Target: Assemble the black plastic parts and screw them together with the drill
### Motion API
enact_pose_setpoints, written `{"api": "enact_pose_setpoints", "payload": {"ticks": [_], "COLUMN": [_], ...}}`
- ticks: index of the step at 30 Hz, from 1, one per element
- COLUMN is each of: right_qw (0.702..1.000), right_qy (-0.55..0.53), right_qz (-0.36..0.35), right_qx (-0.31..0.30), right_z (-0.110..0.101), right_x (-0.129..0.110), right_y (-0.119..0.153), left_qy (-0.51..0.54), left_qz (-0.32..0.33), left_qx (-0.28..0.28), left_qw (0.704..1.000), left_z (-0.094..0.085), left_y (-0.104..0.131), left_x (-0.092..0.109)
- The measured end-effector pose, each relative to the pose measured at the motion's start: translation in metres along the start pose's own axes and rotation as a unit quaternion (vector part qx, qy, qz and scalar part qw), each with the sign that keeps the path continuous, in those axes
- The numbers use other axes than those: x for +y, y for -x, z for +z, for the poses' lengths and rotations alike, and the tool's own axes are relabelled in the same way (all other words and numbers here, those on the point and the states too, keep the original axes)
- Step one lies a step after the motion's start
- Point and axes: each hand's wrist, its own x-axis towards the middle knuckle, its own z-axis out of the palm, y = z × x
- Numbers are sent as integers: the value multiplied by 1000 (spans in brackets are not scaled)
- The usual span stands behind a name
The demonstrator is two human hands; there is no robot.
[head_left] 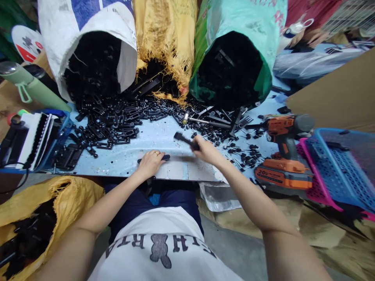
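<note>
My left hand (150, 164) presses down near the front edge of the blue work table (155, 132), its fingers closed over a slim black plastic part (166, 157). Both ends of that part stick out past the fingers. To the right, my right hand (206, 150) is wrapped round the narrow end of a black piece with a wider, blocky end (181, 137). This piece is held above the table and points left; its exact kind is unclear. Just beyond it lies a hammer (186, 117) with a metallic head, among small screws and black parts.
Three sacks of black parts, white (129, 70), yellow (165, 31) and green (240, 17), open toward me. Heaped black links (108, 125) lie left. An orange cordless drill (283, 171) and blue basket (336, 156) stand right. Another person's hands (315, 38) show behind.
</note>
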Motion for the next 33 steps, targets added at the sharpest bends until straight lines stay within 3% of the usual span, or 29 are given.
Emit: {"api": "enact_pose_setpoints", "payload": {"ticks": [2,4,6,12,22,30,33], "right_qw": [989,970,957,961,960,953,941], "right_qy": [40,103,153,186,223,254,271], "right_qz": [-110,-196,-233,-188,-167,-164,-203], "right_qx": [-90,-97,-76,-77,-36,-7,-6], "right_z": [14,28,38,47,27,18,13], "right_x": [-13,-22,-27,-34,-59,-67,-65], "right_y": [21,34,38,38,58,55,51], "left_qy": [20,35,40,49,60,56,61], "left_qz": [2,10,14,14,47,63,87], "left_qx": [-16,-33,-48,-69,-22,47,43], "left_qw": [1000,999,998,996,997,995,993], "left_z": [-3,-8,-13,-21,-16,-8,-7], "left_y": [-1,-1,-3,-6,6,7,7], "left_x": [0,1,3,13,10,4,3]}}
